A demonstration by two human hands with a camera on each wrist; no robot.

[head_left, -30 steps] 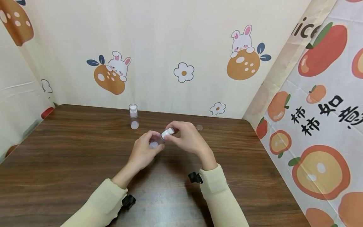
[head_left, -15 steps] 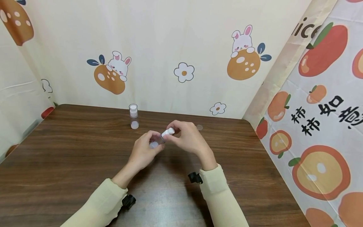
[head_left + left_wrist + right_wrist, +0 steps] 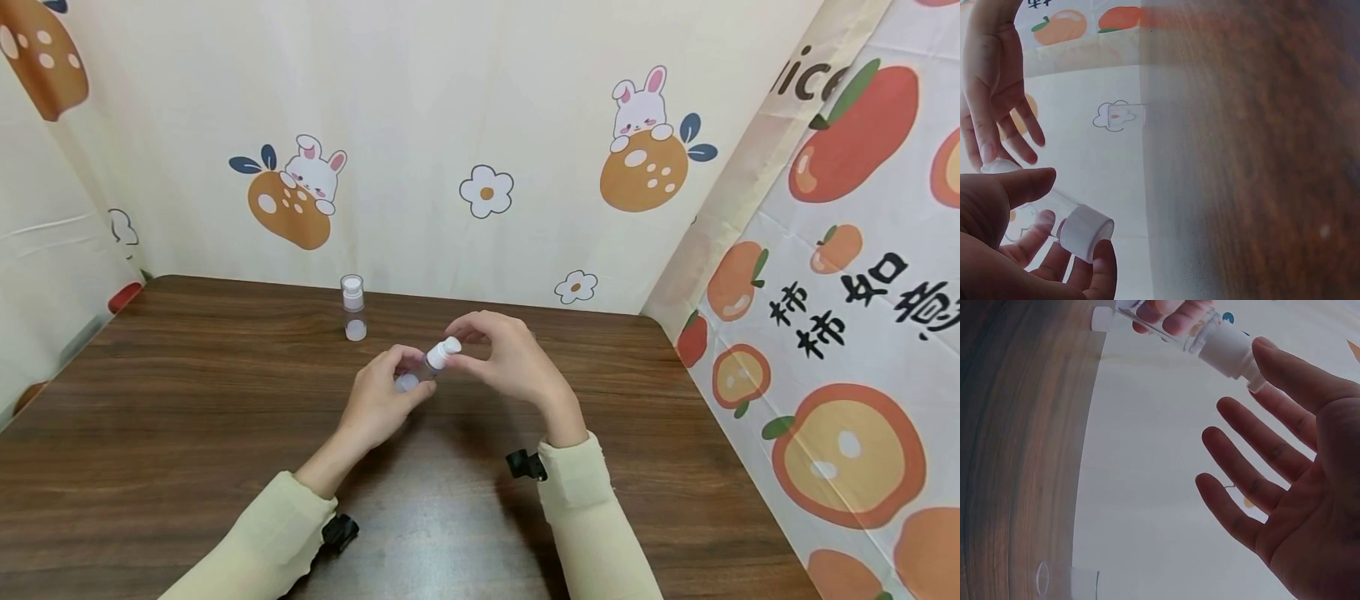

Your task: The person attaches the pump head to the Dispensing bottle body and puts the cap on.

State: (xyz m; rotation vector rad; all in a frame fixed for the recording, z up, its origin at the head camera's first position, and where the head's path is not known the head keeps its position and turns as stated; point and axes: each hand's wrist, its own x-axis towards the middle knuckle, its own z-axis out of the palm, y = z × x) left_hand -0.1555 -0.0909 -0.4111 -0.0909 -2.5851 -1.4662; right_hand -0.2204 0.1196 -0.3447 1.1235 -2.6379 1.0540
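In the head view my left hand (image 3: pixel 386 396) holds a small clear pump bottle (image 3: pixel 439 353), tilted with its white pump top toward the upper right. The left wrist view shows the fingers and thumb around the clear body, near its white base (image 3: pixel 1087 232). My right hand (image 3: pixel 517 358) is at the pump top, fingers spread and loosely bent. In the right wrist view its thumb and index fingertip lie close beside the white pump head (image 3: pixel 1252 374); whether they touch it I cannot tell. The palm holds nothing.
A second clear pump bottle with a white top (image 3: pixel 353 308) stands upright near the table's back edge, left of my hands. A clear cap (image 3: pixel 1085 584) stands on the brown wooden table (image 3: pixel 187 400), mostly hidden behind my right hand in the head view. A printed curtain hangs behind.
My right hand's fingers have loosened from the pump top, and the hand has shifted slightly right and up. My left hand and the bottle stay in place.
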